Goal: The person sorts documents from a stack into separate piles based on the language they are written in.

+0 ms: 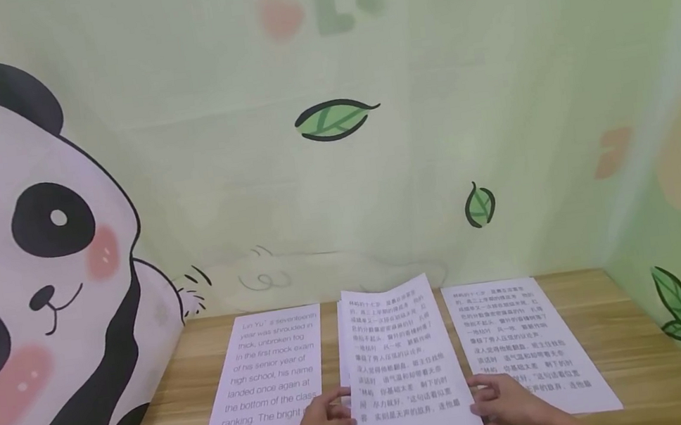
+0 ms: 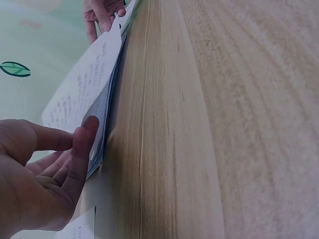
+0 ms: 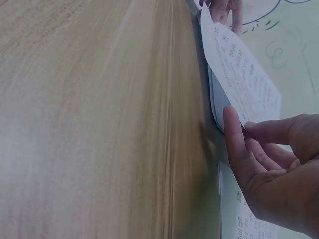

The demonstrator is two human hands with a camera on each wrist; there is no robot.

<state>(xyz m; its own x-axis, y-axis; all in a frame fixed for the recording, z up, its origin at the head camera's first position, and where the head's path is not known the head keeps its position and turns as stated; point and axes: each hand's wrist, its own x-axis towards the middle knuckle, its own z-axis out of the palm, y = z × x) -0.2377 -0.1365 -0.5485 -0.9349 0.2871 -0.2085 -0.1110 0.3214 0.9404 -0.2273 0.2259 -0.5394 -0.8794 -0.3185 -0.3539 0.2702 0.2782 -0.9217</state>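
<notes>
Between both hands, a sheet of paper printed with Chinese text is raised at its near part, its far corners curling up. My left hand pinches its left edge near the bottom with thumb and fingers. On the opposite edge, my right hand pinches the sheet between thumb and index finger. More sheets lie underneath it, seen in the right wrist view below the lifted edge. In the left wrist view, the held sheet bows slightly between the two hands.
On the left of the wooden table lies a sheet with English text. A sheet with Chinese text lies on the right, partly behind my right hand. A green cloth backdrop with a panda and leaves rises behind the table.
</notes>
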